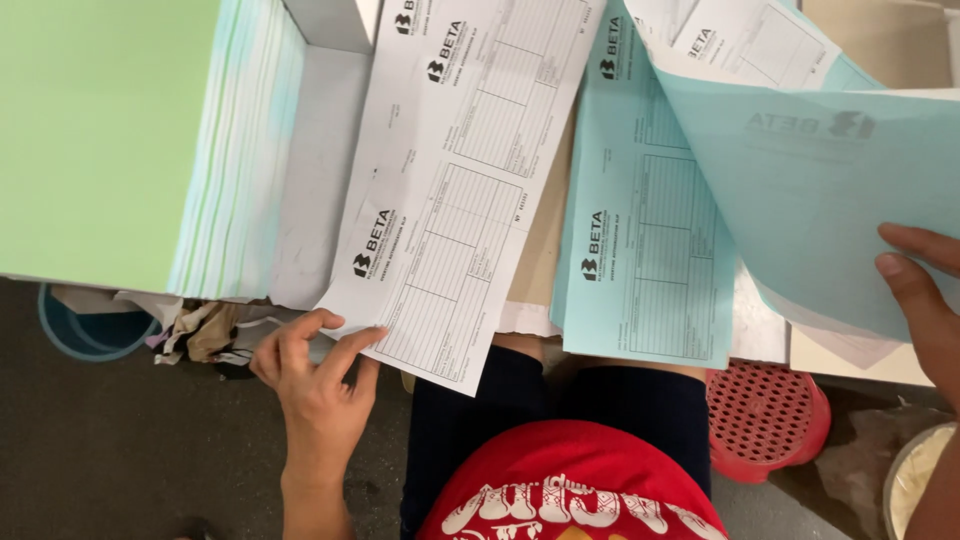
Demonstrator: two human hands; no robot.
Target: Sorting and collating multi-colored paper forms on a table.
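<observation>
My left hand (318,375) pinches the near corner of a white printed form sheet (455,170) that lies on top of a stack on the table. My right hand (925,290) holds a light blue sheet (820,190), lifted and curled above the table at the right. Beneath that raised sheet lies a stack of light blue printed forms (645,250), flat beside the white ones.
A tall pile of green and pale sheets (150,140) stands at the left on the white table (315,180). A red perforated basket (765,415) and a blue tub (85,335) sit on the dark floor, with crumpled scraps (205,335) under the table edge.
</observation>
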